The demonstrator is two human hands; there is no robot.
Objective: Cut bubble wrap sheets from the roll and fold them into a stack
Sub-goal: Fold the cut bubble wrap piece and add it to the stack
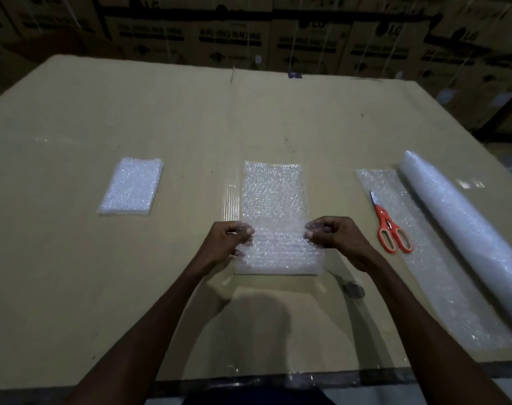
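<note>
Head view: clear bubbly sheet [273, 200] flat; left hand [230, 239], right hand [333, 235] pinching near end.

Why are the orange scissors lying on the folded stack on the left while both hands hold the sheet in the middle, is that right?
Not quite. In the head view the orange scissors lie on the unrolled strip beside the roll on the right, not on the folded stack. The left hand and right hand do hold the middle sheet.
</note>
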